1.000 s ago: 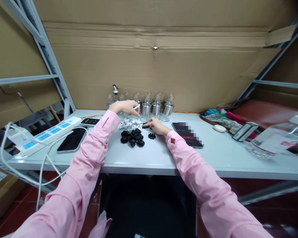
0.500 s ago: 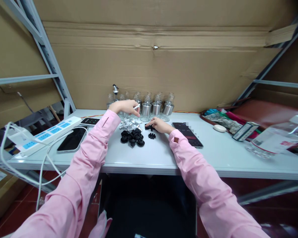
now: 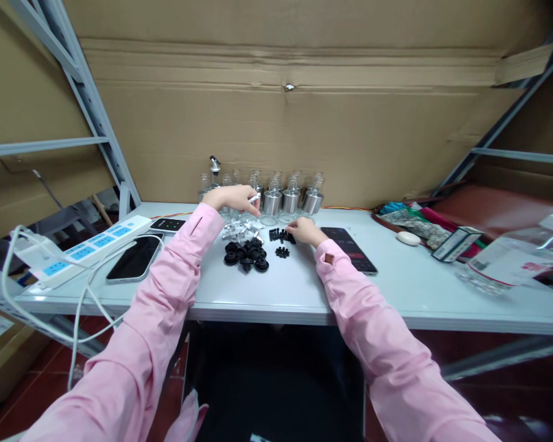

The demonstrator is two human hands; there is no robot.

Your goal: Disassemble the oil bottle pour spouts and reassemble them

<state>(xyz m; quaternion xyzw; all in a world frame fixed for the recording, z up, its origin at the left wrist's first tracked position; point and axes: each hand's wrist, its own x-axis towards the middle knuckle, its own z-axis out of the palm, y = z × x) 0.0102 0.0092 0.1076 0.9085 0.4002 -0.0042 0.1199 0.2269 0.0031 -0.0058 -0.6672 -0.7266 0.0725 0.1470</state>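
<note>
My left hand is closed on a small silver-white part, held above a heap of similar silvery white parts. My right hand has its thumb and finger pinched together at the right edge of a group of small black pieces. Whatever is between those fingertips is too small to make out. Just in front lies a tighter cluster of tiny black pieces. Larger round black stoppers are heaped nearer the table's front edge.
Glass bottles with metal sleeves stand behind my hands, one topped with a pourer. A phone lies to the right, another phone and a power strip to the left. A plastic bottle stands far right.
My right hand has drawn slightly right from over the small black pieces, uncovering more of them, and its fingertips are now pinched. My left hand has stayed almost still.
</note>
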